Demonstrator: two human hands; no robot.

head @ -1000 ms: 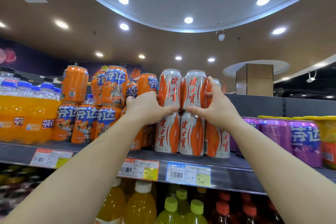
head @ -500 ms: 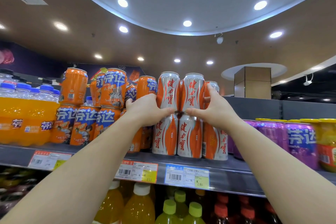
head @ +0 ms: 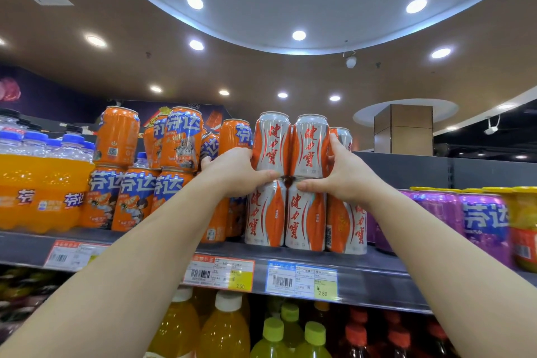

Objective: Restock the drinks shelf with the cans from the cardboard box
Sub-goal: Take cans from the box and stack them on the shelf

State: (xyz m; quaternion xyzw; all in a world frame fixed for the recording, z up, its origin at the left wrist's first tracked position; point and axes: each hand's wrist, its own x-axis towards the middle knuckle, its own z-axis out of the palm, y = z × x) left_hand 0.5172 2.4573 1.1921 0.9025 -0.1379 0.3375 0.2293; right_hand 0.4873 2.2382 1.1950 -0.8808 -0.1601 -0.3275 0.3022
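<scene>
Tall silver-and-orange cans with red characters stand two high on the top shelf (head: 363, 273). My left hand (head: 232, 173) grips the upper left can (head: 271, 141) near its base, thumb lying along the seam between the tiers. Around the upper right can (head: 311, 144) my right hand (head: 343, 176) is closed, fingers wrapped behind it. Both upper cans rest upright on the lower cans (head: 286, 212). A third stack (head: 345, 221) stands to the right, partly hidden by my right hand. The cardboard box is out of view.
Orange soda cans (head: 116, 136) are stacked two high to the left, next to orange bottles (head: 37, 189). Purple cans (head: 482, 221) and yellow-lidded ones stand on the right. Price tags (head: 302, 280) line the shelf edge. Bottles fill the shelf below.
Both hands keep their hold on the upper cans and barely shift. The camera has tilted slightly, so the shelf sits a little lower in view.
</scene>
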